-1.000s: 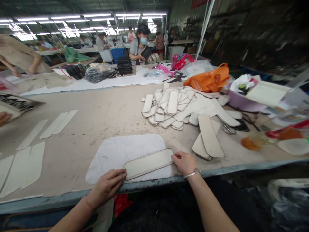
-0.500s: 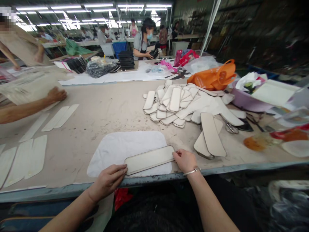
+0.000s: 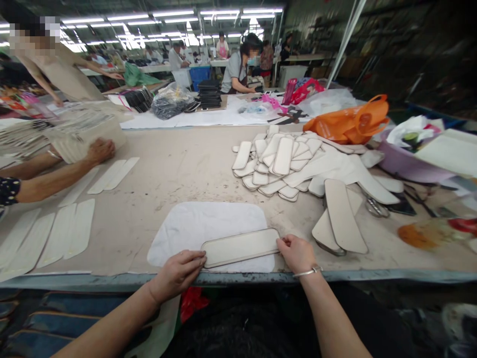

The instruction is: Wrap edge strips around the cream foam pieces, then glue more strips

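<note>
The left hand reaches in from the lower left, its forearm slanting up across the table's near edge. Its back faces up and its fingers run close together toward the right, tips at the left end of the panel. The thumb is mostly hidden, so I cannot tell whether this hand grips the panel or only rests against it.

The right hand comes from the lower right, the forearm angled up and to the left, with a bracelet around the wrist. Its fingers are curled, and it pinches the panel's right end between thumb and fingertips.

Held between the 2 hands, the panel lies over the near part of the white cloth, beside the near edge of the table. Its right end is farther from that edge than its left.

To the right of the cloth, 2 panels lie crossed, with scissors near them. Beyond is a pile of similar pieces, an orange bag behind it. At the left, a co-worker's hand touches a stack.
</note>
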{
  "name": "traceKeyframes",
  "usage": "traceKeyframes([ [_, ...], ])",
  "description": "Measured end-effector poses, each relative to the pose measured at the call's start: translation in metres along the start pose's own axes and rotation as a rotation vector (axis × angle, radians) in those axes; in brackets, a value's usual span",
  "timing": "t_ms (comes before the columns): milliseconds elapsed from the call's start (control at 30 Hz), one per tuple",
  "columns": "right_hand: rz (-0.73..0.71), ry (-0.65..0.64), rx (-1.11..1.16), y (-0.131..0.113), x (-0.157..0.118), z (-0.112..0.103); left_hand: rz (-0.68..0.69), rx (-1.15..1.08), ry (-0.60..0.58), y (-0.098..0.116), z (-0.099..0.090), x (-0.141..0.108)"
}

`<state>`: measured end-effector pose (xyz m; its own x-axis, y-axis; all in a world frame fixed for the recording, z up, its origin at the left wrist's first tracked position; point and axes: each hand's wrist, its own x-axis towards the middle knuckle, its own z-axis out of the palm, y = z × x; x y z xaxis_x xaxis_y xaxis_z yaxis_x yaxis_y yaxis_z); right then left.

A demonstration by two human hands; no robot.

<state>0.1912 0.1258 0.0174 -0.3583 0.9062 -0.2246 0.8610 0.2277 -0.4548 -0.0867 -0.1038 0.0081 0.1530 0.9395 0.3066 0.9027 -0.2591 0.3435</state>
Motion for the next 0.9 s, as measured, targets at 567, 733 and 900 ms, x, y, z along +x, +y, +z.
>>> traceKeyframes([
  [567,-0.042,0.081,-0.094,-0.006,-0.008,0.0,0.028,-0.004,0.04,0.001,-0.002,0.005],
  [733,0.01,0.084,-0.209,-0.009,-0.012,-0.005,0.044,0.015,0.028,-0.001,-0.001,0.005],
  [900,0.078,0.128,-0.179,0.003,-0.01,-0.012,0.038,0.009,0.039,-0.002,0.001,0.003],
])
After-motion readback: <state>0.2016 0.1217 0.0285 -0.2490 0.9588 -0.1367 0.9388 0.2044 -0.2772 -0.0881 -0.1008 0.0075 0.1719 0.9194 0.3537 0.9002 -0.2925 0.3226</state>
